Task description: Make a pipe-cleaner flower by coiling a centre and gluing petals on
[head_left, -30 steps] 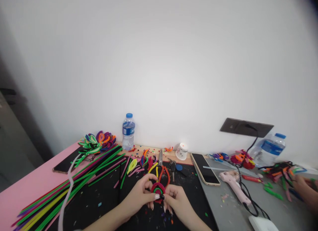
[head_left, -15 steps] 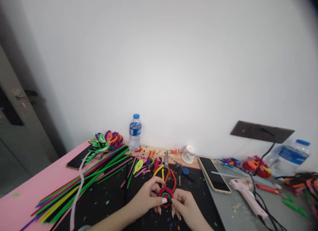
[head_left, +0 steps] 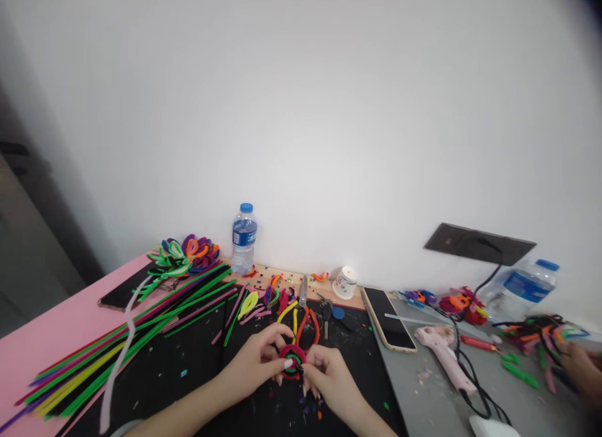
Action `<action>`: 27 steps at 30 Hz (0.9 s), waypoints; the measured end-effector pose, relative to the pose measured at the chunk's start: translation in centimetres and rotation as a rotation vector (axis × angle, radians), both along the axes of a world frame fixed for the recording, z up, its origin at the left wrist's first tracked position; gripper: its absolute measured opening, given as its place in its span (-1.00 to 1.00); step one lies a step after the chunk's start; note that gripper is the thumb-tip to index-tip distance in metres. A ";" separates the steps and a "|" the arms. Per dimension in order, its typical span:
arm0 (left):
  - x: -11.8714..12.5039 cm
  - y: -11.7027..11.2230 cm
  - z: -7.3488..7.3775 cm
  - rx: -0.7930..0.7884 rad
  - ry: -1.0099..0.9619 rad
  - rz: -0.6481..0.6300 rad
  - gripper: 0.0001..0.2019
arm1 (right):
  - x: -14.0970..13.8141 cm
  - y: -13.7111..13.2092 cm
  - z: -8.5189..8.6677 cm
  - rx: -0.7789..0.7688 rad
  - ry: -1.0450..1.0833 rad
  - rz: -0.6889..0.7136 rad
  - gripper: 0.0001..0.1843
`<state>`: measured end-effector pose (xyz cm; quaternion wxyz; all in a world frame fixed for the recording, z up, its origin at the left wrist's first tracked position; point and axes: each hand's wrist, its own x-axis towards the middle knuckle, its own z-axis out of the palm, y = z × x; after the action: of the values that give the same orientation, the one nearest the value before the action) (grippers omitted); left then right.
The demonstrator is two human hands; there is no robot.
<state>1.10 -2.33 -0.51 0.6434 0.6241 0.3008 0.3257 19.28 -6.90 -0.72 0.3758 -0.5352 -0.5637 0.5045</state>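
pinching a red and green coiled disc [head_left: 292, 360] between left hand [head_left: 256, 360] and right hand [head_left: 332, 373], with each grip clamped on its edge, over a black mat [head_left: 197, 387]. having long fuzzy stems [head_left: 136, 340] off to the left and a pink glue gun [head_left: 446, 360] off to the right. seeing scissors [head_left: 303, 293] just past the disc, with keys [head_left: 326, 311] beside them and a phone [head_left: 391, 321] farther right. facing, at the back of the surface [head_left: 42, 327], a bottle [head_left: 244, 239] and a small white cup [head_left: 345, 283] near the wall [head_left: 301, 111].
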 end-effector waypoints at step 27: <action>-0.4 0.1 0.1 0.341 0.234 -0.035 -0.75 | -0.3 1.0 -0.6 -0.078 0.055 0.013 -0.88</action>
<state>0.74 -2.24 -0.46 0.4945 0.7629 0.3029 0.2859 19.02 -5.90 -1.33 0.3666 -0.5316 -0.5367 0.5431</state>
